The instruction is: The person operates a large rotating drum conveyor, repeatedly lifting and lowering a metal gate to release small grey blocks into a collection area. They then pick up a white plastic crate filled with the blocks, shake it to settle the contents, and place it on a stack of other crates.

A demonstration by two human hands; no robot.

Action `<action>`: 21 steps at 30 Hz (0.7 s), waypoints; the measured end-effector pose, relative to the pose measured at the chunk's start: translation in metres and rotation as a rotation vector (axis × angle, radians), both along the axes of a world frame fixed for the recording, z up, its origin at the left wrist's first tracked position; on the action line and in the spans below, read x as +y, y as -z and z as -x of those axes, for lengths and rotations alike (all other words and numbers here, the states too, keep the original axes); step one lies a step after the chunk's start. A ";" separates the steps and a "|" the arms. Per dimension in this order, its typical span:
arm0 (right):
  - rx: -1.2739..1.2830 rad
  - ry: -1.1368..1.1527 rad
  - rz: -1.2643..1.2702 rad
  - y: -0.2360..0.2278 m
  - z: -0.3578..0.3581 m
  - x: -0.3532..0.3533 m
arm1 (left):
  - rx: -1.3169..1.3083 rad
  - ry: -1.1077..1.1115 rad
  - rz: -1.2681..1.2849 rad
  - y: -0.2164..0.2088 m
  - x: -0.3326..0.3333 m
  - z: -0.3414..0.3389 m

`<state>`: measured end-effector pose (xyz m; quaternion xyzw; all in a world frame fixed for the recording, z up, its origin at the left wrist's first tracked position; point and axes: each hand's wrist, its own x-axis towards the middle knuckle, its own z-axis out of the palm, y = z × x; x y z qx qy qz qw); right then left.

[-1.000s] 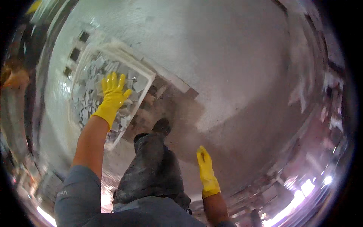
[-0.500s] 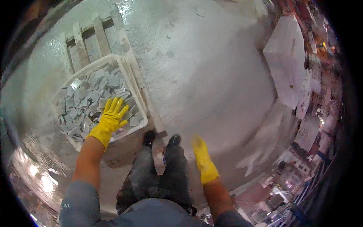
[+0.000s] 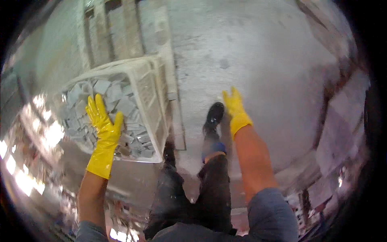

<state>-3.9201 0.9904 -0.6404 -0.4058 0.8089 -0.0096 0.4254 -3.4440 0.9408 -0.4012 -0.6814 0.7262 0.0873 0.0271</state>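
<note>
A long yellow rubber glove covers my left hand point(image 3: 102, 123), its fingers spread over the heap of grey tile pieces point(image 3: 117, 92). Whether the fingertips touch the pieces I cannot tell. The heap fills a white plastic crate point(image 3: 146, 86) to my left. My right hand point(image 3: 234, 105), gloved in yellow too, hangs over the floor just right of my forward foot. Its fingers are apart and nothing shows in them.
Under and beyond the crate lies a wooden pallet point(image 3: 132, 30), its long edge board running along the crate's right side. My black boot point(image 3: 215, 113) stands on the concrete floor point(image 3: 274, 76). At the right is a large pale block point(image 3: 342, 121).
My view has shifted, and the crate now looks nearer. One foot has stepped forward. My right hand has swung farther forward; my left stays spread over the tile pieces.
</note>
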 end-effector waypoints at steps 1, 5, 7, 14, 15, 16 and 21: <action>-0.096 0.027 -0.014 0.023 0.001 -0.020 | -0.007 -0.047 0.007 -0.001 -0.002 0.006; 0.014 -0.110 -0.021 0.094 0.018 -0.058 | 0.023 -0.038 -0.028 -0.009 0.001 0.005; 0.139 -0.231 0.023 0.133 0.017 -0.073 | 0.021 -0.053 -0.050 -0.011 0.006 0.005; -0.169 0.106 -0.052 0.152 0.012 -0.102 | 0.080 -0.096 -0.041 0.003 -0.001 0.006; -0.249 0.232 -0.056 0.149 0.017 -0.099 | 0.099 -0.093 -0.023 0.008 -0.007 0.005; -0.343 0.441 -0.082 0.133 0.002 -0.099 | 0.118 -0.110 -0.013 0.007 -0.010 0.004; -0.592 0.432 0.283 -0.094 -0.141 -0.122 | 0.146 -0.150 0.025 0.000 -0.008 -0.006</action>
